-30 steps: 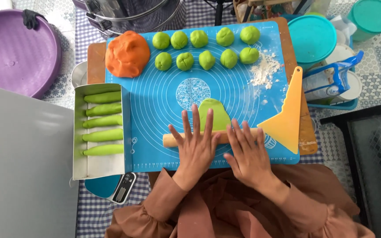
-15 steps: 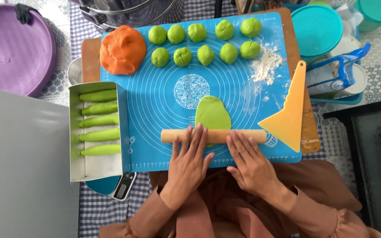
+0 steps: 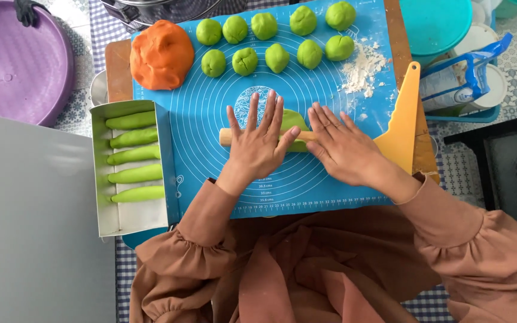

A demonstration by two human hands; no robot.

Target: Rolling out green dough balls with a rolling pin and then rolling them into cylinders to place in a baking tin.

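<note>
Dough [image 3: 294, 119] half-flat | my left hand [image 3: 258, 146], right hand [image 3: 342, 149] splayed on pin [image 3: 227, 137] | five rolls [image 3: 131, 157] boxed | ten balls [image 3: 245, 61] left

On the blue mat [image 3: 210, 149] lie ten green dough balls [image 3: 277, 57], five in the far row and five in the row nearer the person. One orange dough lump [image 3: 161, 54] sits at the mat's far left corner. One flattened green piece [image 3: 294, 122] lies mid-mat under one rolling pin [image 3: 227, 137]. Left of the mat, one box [image 3: 133, 218] holds five green dough rolls [image 3: 134, 156]. One yellow scraper [image 3: 401, 128] rests on the mat's right edge.
</note>
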